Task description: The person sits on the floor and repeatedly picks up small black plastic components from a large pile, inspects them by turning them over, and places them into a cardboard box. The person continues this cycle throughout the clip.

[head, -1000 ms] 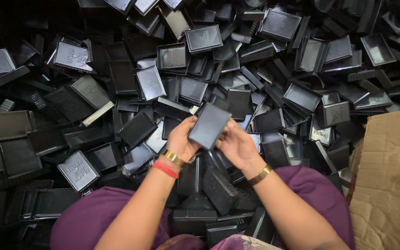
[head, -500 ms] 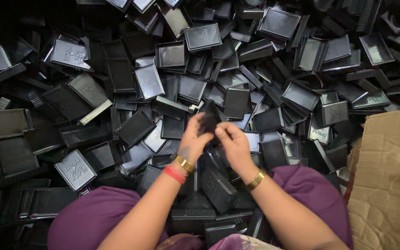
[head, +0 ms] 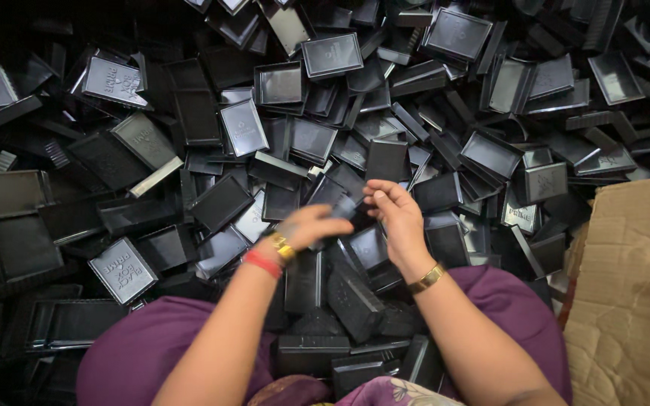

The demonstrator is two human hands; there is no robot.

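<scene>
since both hands work one small black plastic tray (head: pixel 345 208), left hand (head: pixel 311 228) fingers curl over it while right hand (head: pixel 393 216) fingertips pinch its far edge above the heap of black plastic trays (head: pixel 280 83).

Dim overall, upper-left corner near black; soft overhead light, pale glare on glossy tray lids (head: pixel 244 126), left hand (head: pixel 311 227) motion-blurred.

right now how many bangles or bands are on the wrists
3: a gold bangle and a red band side by side on the left wrist, and a gold bangle on the right wrist. The undersides of the wrists are hidden.
</scene>
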